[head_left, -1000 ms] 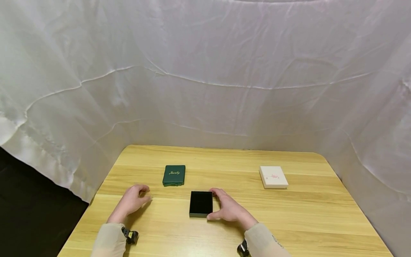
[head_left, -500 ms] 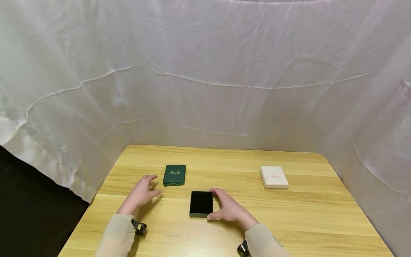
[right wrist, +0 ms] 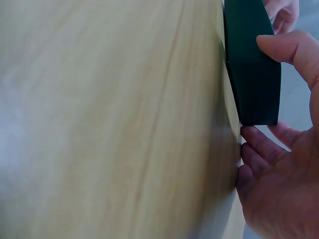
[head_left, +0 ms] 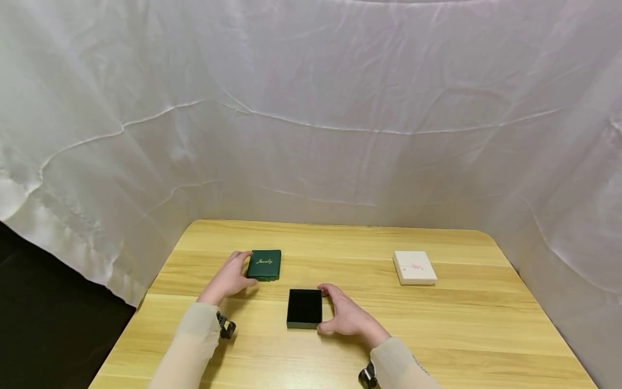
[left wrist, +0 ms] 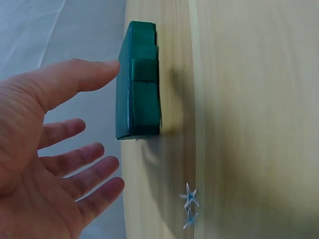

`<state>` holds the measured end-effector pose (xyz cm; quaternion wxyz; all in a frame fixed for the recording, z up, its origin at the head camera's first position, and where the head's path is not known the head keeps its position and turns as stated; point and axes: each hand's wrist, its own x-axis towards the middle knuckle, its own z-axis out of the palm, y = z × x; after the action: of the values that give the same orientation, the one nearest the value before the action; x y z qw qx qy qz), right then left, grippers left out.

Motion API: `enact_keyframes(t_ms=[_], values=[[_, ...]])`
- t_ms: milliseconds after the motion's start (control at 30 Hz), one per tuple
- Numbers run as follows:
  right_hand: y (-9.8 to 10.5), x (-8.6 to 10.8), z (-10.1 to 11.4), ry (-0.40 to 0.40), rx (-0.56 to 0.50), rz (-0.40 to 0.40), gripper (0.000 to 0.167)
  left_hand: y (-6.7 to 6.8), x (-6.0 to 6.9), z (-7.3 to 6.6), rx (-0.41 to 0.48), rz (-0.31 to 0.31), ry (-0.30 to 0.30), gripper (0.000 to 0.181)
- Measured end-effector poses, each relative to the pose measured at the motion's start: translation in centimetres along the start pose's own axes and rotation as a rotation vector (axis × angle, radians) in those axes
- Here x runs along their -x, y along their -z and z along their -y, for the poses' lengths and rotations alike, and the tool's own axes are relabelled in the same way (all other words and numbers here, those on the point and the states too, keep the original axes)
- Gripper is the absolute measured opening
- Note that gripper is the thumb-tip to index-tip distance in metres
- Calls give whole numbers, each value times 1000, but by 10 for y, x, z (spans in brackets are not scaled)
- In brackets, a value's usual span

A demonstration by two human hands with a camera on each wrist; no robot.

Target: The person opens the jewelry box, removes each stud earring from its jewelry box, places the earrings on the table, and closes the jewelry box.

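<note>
A green jewelry box lid [head_left: 264,263], lettered "Jewelry" in gold, lies top up on the table. A ribbon bow [left wrist: 144,69] shows on its side in the left wrist view. My left hand [head_left: 232,276] is at its left edge with thumb and fingers spread; whether the thumb touches it I cannot tell. Nearer me sits an open jewelry box [head_left: 304,308] with a black inside. My right hand [head_left: 346,314] holds its right side between thumb and fingers. Two small star-shaped ornaments [left wrist: 189,197] with blue centres lie on the wood, visible only in the left wrist view.
A white box [head_left: 414,268] with pink print stands at the back right of the wooden table [head_left: 461,335]. Pale cloth [head_left: 311,162] hangs behind the table and along its sides. Dark ground [head_left: 44,313] shows beyond the left edge.
My left hand has moved forward and right, from beside the table's left part to the lid, with its fingers spreading. The right hand has stayed at the open box, its thumb shifting slightly.
</note>
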<state>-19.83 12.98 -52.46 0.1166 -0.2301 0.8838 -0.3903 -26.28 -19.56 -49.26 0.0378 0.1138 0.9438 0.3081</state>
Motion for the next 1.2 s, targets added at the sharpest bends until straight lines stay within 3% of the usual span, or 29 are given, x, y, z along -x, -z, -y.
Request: enact_keyframes(t_ms=[267, 667, 1200], values=[[0, 0, -1, 7, -4, 0, 89, -4, -15, 2, 6, 29, -3, 94], [-2, 0, -2, -32, -47, 23, 92, -12, -27, 11, 15, 85, 12, 105], [-1, 1, 0, -13, -23, 13, 88, -14, -29, 14, 28, 100, 33, 94]])
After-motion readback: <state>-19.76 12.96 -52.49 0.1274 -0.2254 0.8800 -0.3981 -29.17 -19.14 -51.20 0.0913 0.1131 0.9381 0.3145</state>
